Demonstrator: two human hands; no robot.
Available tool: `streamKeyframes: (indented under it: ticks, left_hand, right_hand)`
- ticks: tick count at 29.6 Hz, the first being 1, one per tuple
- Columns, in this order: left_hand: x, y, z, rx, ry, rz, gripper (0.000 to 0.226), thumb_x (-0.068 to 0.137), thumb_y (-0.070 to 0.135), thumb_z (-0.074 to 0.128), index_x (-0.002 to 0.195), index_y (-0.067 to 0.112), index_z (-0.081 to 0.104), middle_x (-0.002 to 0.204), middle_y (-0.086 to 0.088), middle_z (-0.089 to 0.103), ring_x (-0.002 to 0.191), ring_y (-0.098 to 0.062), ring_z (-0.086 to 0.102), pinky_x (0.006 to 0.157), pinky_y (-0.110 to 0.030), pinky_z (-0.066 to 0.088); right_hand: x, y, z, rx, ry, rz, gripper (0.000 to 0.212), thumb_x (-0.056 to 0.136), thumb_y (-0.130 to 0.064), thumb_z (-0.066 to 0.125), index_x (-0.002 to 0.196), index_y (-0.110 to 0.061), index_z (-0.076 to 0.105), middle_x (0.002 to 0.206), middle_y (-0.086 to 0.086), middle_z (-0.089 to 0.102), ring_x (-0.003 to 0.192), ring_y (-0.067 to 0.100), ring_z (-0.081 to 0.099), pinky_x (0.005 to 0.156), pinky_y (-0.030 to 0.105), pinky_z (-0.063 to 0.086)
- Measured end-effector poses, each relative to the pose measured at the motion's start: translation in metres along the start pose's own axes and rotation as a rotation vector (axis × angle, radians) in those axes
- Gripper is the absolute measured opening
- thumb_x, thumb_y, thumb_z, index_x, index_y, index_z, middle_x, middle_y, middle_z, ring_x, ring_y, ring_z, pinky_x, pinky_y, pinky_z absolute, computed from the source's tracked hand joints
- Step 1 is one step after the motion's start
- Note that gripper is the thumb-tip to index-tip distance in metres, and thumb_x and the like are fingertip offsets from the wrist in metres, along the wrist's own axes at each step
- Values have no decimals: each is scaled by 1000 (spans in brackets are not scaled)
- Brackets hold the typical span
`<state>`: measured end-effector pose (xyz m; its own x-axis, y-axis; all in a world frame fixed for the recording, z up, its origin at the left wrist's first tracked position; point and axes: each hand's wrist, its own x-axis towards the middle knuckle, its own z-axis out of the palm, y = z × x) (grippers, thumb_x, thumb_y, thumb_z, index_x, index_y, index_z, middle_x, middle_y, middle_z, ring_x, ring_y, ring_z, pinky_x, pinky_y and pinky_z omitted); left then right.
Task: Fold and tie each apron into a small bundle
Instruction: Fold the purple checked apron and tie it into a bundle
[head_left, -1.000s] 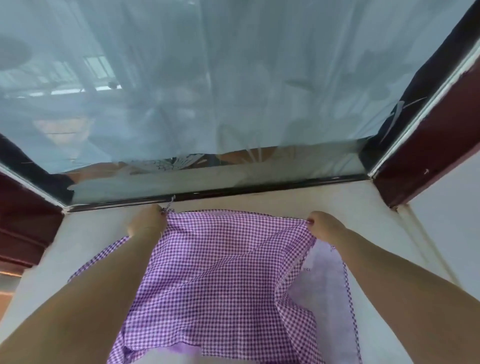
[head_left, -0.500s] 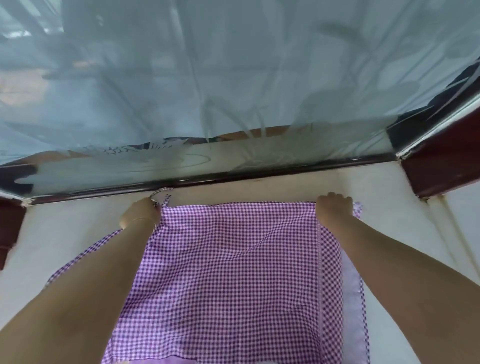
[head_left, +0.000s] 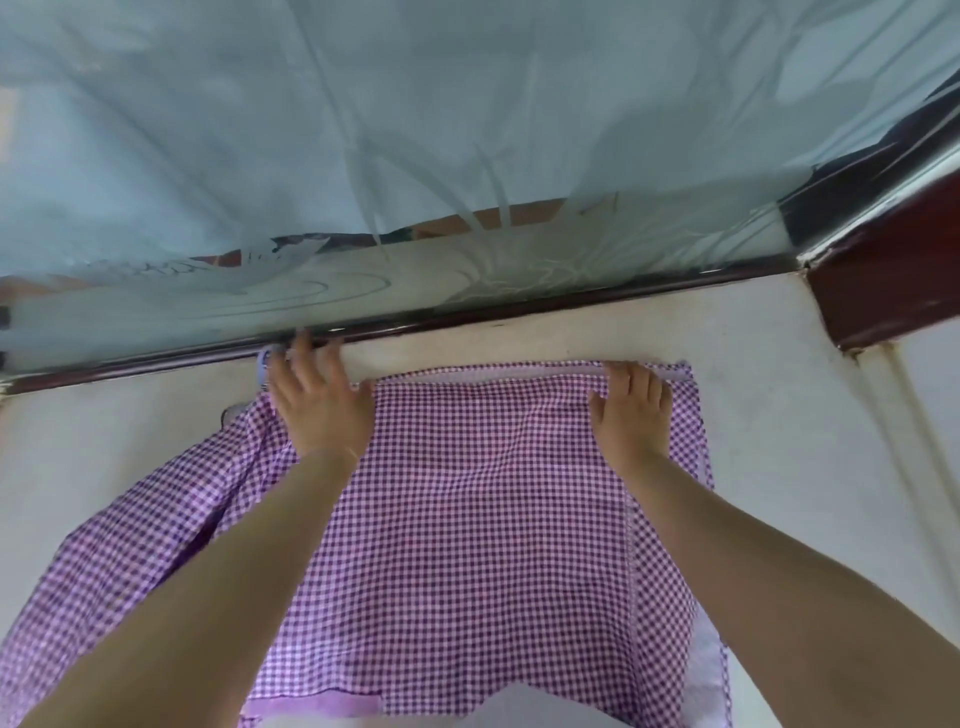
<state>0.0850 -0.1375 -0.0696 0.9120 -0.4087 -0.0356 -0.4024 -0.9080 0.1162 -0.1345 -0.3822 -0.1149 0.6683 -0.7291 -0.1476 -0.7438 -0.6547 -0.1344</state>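
Left hand (head_left: 319, 400) & right hand (head_left: 631, 410), both flat and spread, press apron (head_left: 467, 519) top edge onto table (head_left: 769, 395) to keep fold square.

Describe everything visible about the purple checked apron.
The apron is thin purple-and-white gingham cloth with a plain lilac underside showing at its edges. It lies spread on the white ledge, folded over, its left part rumpled. The left hand and right hand press flat, open-palmed, on its far edge.
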Motion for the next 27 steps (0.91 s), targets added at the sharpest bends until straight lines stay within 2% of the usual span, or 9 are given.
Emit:
streamKeyframes:
  ticks: [3, 6, 7, 9, 12, 15, 18, 24, 27]
  left_hand:
    - [-59, 36, 14, 57, -79, 348, 56, 91, 53, 45, 139, 25, 36, 157, -12, 16, 143, -45, 4, 113, -56, -1]
    - [-107, 55, 35, 139, -287, 538, 67, 84, 62, 47, 142, 30, 38, 158, -8, 19, 141, -48, 15, 109, -65, 11]
    - [-117, 60, 43, 178, -334, 581, 72, 82, 65, 46, 145, 32, 35, 159, -5, 13, 141, -47, 14, 109, -66, 12]
    - [-123, 64, 55, 229, -449, 607, 80, 85, 70, 38, 152, 37, 10, 157, 0, -15, 144, -43, -4, 111, -64, -1]
    - [-114, 69, 67, 265, -574, 528, 87, 85, 76, 26, 147, 37, -20, 152, 4, -35, 140, -37, -28, 109, -60, -16]
    - [-100, 74, 68, 273, -630, 470, 95, 80, 81, 30, 146, 38, -22, 154, 4, -31, 140, -36, -29, 109, -61, -16]
    - [-93, 81, 67, 278, -653, 450, 98, 77, 82, 32, 146, 39, -23, 155, 4, -30, 139, -36, -30, 107, -62, -16]
    - [-82, 95, 66, 233, -588, 435, 95, 80, 79, 31, 144, 37, -26, 154, 1, -31, 141, -31, -28, 111, -60, -12]
    - [-81, 108, 61, 262, -501, 475, 85, 89, 70, 26, 144, 33, -26, 154, 0, -30, 143, -32, -24, 109, -56, -15]
  right_hand:
    - [-37, 13, 5, 110, 68, 144, 47, 93, -35, 56, 131, -11, 46, 134, 17, 48, 124, 37, 43, 105, 51, 34]
    - [-63, 31, 7, 287, 26, 527, 60, 90, -43, 57, 137, -11, 38, 142, 16, 38, 129, 36, 35, 106, 50, 29]
    - [-70, 40, 6, 317, -9, 649, 67, 88, -48, 56, 139, -10, 35, 143, 16, 36, 130, 36, 34, 107, 49, 29]
    - [-81, 52, 5, 339, -97, 782, 78, 84, -58, 56, 139, -9, 33, 142, 17, 36, 129, 36, 35, 107, 49, 30]
    - [-86, 66, 5, 352, -187, 815, 76, 83, -59, 58, 134, -7, 38, 134, 17, 45, 123, 36, 43, 104, 48, 36]
    - [-80, 77, 1, 463, -231, 780, 51, 90, -47, 55, 124, -10, 47, 120, 14, 59, 108, 35, 56, 95, 46, 46]
    - [-72, 86, -4, 411, -146, 666, 34, 98, -37, 45, 115, -9, 58, 108, 13, 65, 96, 33, 60, 84, 41, 51]
    - [-51, 99, -14, 511, -9, 661, 33, 101, -36, 40, 118, -12, 55, 117, 12, 53, 101, 31, 54, 85, 41, 46]
    - [-43, 99, -22, 536, 27, 601, 30, 103, -37, 31, 114, -13, 46, 93, 5, 57, 79, 27, 54, 68, 33, 40]
